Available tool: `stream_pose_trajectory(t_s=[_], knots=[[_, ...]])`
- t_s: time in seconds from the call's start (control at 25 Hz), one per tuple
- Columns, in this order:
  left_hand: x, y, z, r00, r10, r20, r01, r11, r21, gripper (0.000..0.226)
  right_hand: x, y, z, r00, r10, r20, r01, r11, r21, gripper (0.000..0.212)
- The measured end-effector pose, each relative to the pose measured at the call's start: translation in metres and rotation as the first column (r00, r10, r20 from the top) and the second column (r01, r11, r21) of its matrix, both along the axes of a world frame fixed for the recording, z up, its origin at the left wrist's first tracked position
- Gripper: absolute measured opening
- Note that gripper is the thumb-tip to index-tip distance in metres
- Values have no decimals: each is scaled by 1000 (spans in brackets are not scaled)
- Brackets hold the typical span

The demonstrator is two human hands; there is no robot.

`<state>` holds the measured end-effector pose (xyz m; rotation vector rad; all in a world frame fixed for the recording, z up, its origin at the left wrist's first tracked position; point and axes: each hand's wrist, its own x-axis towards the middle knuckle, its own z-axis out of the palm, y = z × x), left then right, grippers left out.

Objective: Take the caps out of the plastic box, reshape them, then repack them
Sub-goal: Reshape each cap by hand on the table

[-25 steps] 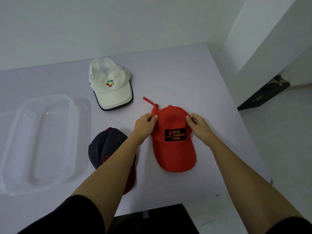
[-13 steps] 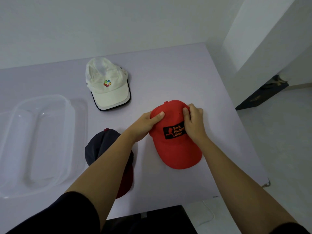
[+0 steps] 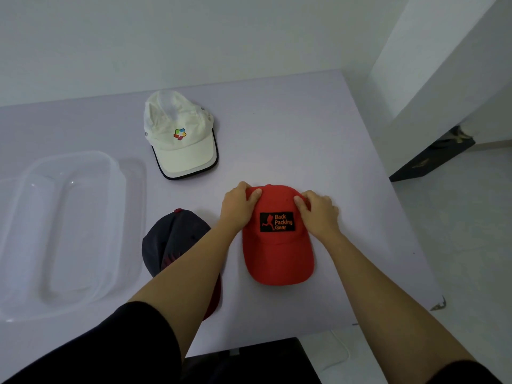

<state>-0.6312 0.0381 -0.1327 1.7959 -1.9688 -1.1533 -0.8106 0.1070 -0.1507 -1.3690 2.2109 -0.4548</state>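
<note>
Right now, looking down from my head, I have both hands on the red cap, which lies on the table just in front of me with its brim pointing toward me. My left hand cups the left side of the crown, thumb laid on top; my right hand mirrors it on the right. My fingers are pressed closed on the cloth at both sides, pinching the crown rather than lifting it.

It should handle as a light, soft thing: the crown fabric will likely give and crease under any squeeze, while the brim looks stiffer and ought to keep its curve. So I judge the crown sides best for shaping and the brim edge the safer place for carrying. Nothing here seems fragile or slippery.

To my left, the dark cap lies partly under my left forearm, and the white cap lies farther back, well apart from the red one.

At the far left the clear plastic box stands open on the table. I can see through it to its floor, and no cap is inside; all three caps I can see are out on the table, so repacking looks not yet begun.
</note>
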Motion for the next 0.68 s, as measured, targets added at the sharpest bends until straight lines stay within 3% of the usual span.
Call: stream_pose_trajectory(t_s=[0.12,0.2,0.4,0.52,0.68], knots=[[3,-6,9,996,-19,87,30,991,-129,39,-5,-3,15,957,-64,283,81,995,-50,34],[4,-10,19,993,6,117,9,992,-126,35,-8,-5,25,899,-55,434,64,998,-6,30],[10,-11,36,998,-13,68,20,994,-108,33,-9,-11,38,891,-85,446,105,994,-22,31],[18,-20,61,998,60,10,-58,983,-176,36,-8,-23,53,913,-64,402,138,978,-157,33],[40,-35,92,994,113,0,-110,972,-208,27,14,-51,80,951,142,276,-46,944,-326,27]])
